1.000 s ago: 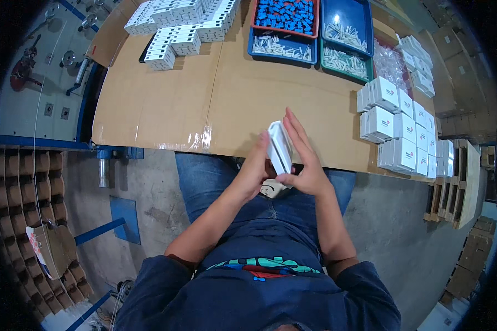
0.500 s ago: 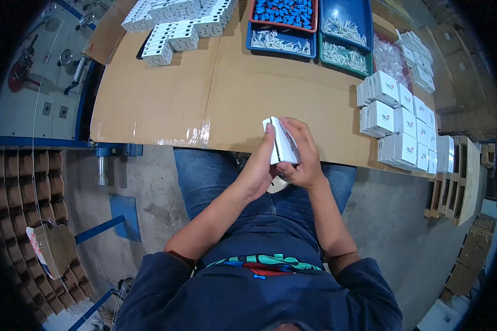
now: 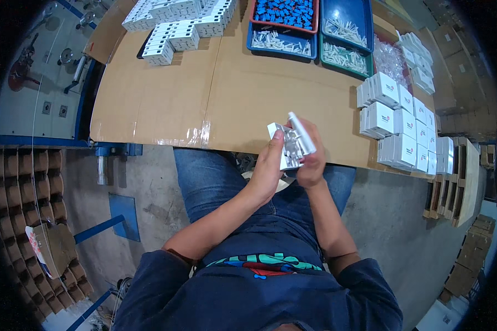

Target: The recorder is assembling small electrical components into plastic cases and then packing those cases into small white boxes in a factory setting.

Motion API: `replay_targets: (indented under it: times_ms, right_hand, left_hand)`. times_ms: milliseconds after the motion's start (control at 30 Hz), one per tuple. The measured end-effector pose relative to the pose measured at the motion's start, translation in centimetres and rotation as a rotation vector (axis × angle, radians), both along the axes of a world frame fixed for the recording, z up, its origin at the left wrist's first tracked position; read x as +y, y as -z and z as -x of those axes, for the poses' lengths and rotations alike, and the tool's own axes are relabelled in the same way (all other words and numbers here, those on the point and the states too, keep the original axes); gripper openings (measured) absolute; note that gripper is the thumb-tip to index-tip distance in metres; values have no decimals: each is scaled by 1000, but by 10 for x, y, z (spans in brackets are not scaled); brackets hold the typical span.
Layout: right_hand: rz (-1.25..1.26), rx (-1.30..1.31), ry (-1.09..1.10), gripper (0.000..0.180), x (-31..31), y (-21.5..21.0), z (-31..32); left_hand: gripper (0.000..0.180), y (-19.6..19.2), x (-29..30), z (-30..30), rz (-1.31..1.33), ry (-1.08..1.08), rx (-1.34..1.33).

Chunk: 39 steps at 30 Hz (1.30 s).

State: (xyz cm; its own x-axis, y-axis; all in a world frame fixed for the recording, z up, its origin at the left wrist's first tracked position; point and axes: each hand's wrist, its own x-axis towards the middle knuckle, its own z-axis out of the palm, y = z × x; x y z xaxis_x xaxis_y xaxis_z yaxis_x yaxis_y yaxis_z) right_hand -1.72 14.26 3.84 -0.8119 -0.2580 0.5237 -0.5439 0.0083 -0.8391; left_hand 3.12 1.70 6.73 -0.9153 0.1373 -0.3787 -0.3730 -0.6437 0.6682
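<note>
Above my lap, at the table's near edge, I hold a small white plastic case point(image 3: 289, 154) with moulded parts showing inside. My left hand point(image 3: 266, 175) is closed round its left side, thumb on the upper left rim. The white cover point(image 3: 302, 133) stands tilted away from the base on the right. My right hand point(image 3: 313, 164) grips the cover from the right, its fingers partly hidden behind it. Whether cover and base still join at one edge, I cannot tell.
Cardboard covers the table point(image 3: 165, 105). Stacked white units point(image 3: 182, 38) stand far left. Trays hold blue parts point(image 3: 284, 12) and white plugs point(image 3: 279, 44), with a green tray point(image 3: 345, 69) beside them. A clear plastic bag point(image 3: 389, 58) lies near stacked white cases point(image 3: 406, 124) on the right.
The case was closed between both hands; now its cover is swung away to the right and the inside shows. My right hand has moved slightly right with the cover.
</note>
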Motion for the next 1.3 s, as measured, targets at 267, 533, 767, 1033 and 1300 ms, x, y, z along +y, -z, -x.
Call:
replay_targets:
  times_ms: [267,533,767,1033,1300]
  right_hand:
    - [180,-193,72,78,-2,-5,8]
    - [60,-834,235,45,59,60,40]
    - [-198,-764,222,37,69,48,55]
    - [-649,-155,435,49,62,64,76]
    - [-788,-191,298,50,65,75,65]
  left_hand:
    - [55,-13,-7,5,-189,-84,-19]
    - [55,70,-49,24,152,-182,30]
    - [74,109,-75,44,577,-100,338]
    - [93,113,-93,57,1498,-41,520]
    - [109,103,-69,62,1710,-2,527]
